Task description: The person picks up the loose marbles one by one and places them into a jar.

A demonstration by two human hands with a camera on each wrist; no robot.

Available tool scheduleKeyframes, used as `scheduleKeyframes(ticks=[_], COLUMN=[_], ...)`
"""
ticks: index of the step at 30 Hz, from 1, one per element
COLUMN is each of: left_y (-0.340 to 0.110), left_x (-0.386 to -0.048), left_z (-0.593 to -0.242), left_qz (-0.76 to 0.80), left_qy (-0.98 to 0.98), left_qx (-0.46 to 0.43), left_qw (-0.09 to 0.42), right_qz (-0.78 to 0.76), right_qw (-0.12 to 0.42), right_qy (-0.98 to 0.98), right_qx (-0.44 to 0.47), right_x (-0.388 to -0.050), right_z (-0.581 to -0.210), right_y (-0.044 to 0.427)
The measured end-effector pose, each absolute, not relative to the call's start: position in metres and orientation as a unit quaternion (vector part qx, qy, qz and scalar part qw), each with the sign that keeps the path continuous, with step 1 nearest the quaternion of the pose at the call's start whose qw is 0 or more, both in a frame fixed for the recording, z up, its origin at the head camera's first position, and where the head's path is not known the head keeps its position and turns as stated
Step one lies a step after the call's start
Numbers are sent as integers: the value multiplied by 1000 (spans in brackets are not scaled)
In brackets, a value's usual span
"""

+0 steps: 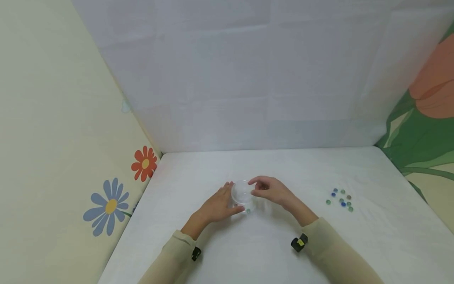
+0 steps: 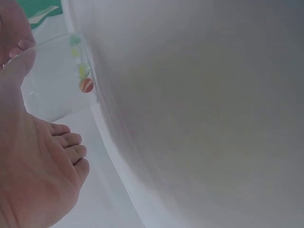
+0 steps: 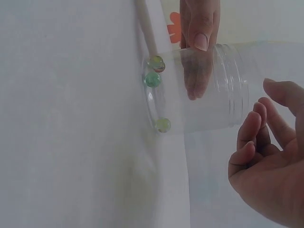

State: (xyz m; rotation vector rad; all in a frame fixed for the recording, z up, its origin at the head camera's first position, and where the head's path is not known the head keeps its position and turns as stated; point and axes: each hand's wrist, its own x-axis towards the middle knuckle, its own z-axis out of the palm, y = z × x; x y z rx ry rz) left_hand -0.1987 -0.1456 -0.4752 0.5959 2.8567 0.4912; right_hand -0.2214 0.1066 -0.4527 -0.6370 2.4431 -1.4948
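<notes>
A clear jar (image 1: pixel 242 193) with a threaded mouth stands upright on the white table, several marbles at its bottom: green (image 3: pixel 152 79), yellowish (image 3: pixel 163 125) and orange-red (image 2: pixel 86 85). My left hand (image 1: pixel 219 205) lies along the jar's left side, fingers extended and thumb across the near side; in the right wrist view its thumb and fingers (image 3: pixel 199 47) show against the jar. Beside the rim on the right is my right hand (image 1: pixel 272 191), thumb and index finger apart, the other fingers bent, nothing visible between them.
Several loose marbles, blue (image 1: pixel 343 204), green (image 1: pixel 328 202) and brownish (image 1: pixel 349 197), lie on the right part of the white table (image 1: pixel 283 252). A white cloth backdrop (image 1: pixel 227 79) rises behind. Flower-printed walls stand at the left and right.
</notes>
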Motion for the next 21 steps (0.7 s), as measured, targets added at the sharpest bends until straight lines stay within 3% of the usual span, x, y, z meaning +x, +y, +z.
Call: scheduleKeyframes(ticks=[21], left_y=[-140], left_x=[-197], left_z=[-472], left_qz=[167], left_qy=[964], left_qx=[186], left_qw=[93], right_qz=[-488], right_qw=[92], right_qy=[851], right_qx=[-170], right_x=[-215], right_z=[-451], right_y=[146])
